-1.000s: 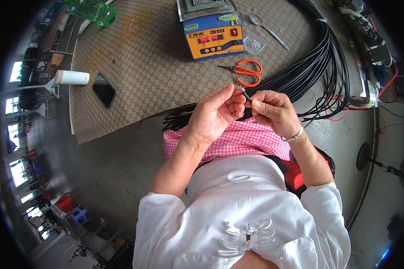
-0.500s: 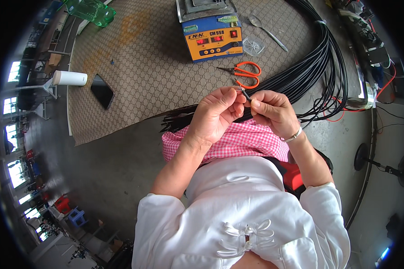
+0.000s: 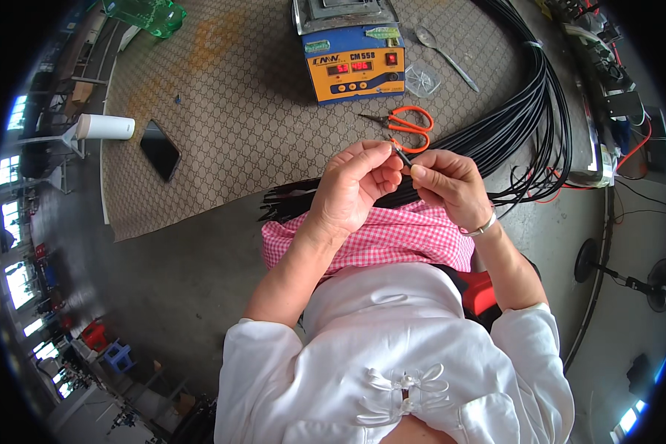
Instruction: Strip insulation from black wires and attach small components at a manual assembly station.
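Note:
Above my lap, my two hands meet over a short dark cable end (image 3: 402, 156). My right hand (image 3: 453, 189) grips the black cable between thumb and fingers. At its tip, my left hand (image 3: 354, 181) pinches something thin with thumb and forefinger, seemingly the fine wires, too small to make out clearly; its other fingers curl loosely. A large bundle of black cables (image 3: 507, 122) runs behind my right hand, with frayed-looking ends (image 3: 281, 201) at the table's near edge. Just beyond my fingertips lie orange-handled scissors (image 3: 413, 133), blades pointing left.
A blue and orange box (image 3: 355, 74) with red displays stands at the back. Beside it lie a clear plastic dish (image 3: 422, 79) and a metal spoon (image 3: 449, 61). Left are a phone (image 3: 160, 151), a white tumbler (image 3: 106, 127) and a green bottle (image 3: 149, 15). A pink checked cloth (image 3: 362, 244) covers my lap.
The view has shifted slightly, so the table's left side sits further left. Both hands keep nearly the same hold, with the left fingertips moved slightly at the cable's tip.

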Motion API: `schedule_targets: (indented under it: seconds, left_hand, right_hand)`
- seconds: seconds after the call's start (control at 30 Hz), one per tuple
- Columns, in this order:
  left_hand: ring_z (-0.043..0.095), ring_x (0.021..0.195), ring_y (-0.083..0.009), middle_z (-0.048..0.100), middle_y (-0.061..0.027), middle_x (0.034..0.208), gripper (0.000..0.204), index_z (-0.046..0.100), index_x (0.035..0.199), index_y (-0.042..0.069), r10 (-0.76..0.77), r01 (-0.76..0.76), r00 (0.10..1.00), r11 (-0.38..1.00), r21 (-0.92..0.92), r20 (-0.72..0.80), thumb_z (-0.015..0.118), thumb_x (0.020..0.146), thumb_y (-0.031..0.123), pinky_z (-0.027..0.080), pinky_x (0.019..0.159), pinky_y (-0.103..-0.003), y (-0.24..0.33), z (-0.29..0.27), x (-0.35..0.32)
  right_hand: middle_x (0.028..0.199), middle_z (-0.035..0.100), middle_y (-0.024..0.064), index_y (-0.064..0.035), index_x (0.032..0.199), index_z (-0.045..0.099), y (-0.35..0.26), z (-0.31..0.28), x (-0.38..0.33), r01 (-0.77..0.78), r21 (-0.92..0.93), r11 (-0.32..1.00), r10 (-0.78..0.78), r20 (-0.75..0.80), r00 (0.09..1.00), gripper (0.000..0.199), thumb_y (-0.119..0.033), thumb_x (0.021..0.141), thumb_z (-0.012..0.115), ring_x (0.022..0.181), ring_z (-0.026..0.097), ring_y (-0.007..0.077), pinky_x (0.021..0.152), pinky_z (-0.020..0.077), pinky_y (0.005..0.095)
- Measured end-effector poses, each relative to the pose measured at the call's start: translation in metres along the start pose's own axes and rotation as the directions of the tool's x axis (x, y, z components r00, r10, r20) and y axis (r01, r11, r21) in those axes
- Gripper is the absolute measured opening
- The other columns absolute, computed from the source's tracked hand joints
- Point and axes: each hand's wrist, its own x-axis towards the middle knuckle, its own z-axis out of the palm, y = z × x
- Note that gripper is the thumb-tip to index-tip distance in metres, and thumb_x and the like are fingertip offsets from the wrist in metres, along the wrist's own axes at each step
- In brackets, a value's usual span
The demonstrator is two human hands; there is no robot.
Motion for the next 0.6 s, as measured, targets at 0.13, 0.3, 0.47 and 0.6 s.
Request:
schedule_targets:
  seconds: [0.13,0.3,0.47,0.6]
  left_hand:
    - [0.056,0.065,-0.0122,0.060,-0.0057,0.077,0.017,0.058,0.091,0.001,-0.008,0.008,1.000,1.000,-0.003,-0.008,0.053,0.086,0.017,0.046,0.061,-0.025,0.000,-0.001,0.005]
    - [0.056,0.065,-0.0122,0.060,-0.0056,0.078,0.020,0.058,0.094,0.001,-0.031,0.029,0.998,0.999,-0.045,-0.052,0.053,0.085,0.018,0.046,0.060,-0.025,0.001,-0.002,0.009]
    - [0.054,0.065,-0.0116,0.058,-0.0043,0.077,0.020,0.058,0.095,0.001,-0.073,0.070,0.995,0.996,-0.052,-0.067,0.054,0.086,0.018,0.045,0.060,-0.025,-0.005,-0.015,0.012]
    - [0.053,0.064,-0.0100,0.057,-0.0027,0.076,0.016,0.058,0.095,0.003,-0.113,0.107,0.991,0.991,-0.077,-0.076,0.053,0.086,0.015,0.044,0.059,-0.024,-0.015,-0.026,0.015]
  right_hand:
    - [0.066,0.052,-0.0015,-0.0009,0.089,0.058,-0.003,0.000,0.004,-0.021,0.005,1.000,0.021,-0.034,0.999,0.013,-0.012,0.083,0.061,0.050,0.041,0.0018,0.041,0.0287,0.0155]
    - [0.067,0.053,-0.0021,-0.0018,0.090,0.059,-0.014,-0.010,0.017,0.079,0.000,0.997,-0.078,-0.092,0.993,0.012,-0.008,0.081,0.062,0.050,0.041,0.0011,0.041,0.0293,0.0149]
    - [0.066,0.058,0.0033,-0.0022,0.086,0.062,-0.038,-0.060,0.062,0.109,-0.797,0.594,-0.418,-0.191,0.888,0.012,-0.008,0.076,0.062,0.052,0.052,0.0090,0.047,0.0400,0.0216]
    - [0.074,0.061,0.0112,-0.0037,0.081,0.063,-0.044,-0.080,0.097,0.052,-0.990,0.130,-0.529,-0.025,0.848,0.011,-0.011,0.072,0.060,0.064,0.059,0.0242,0.059,0.0470,0.0323]
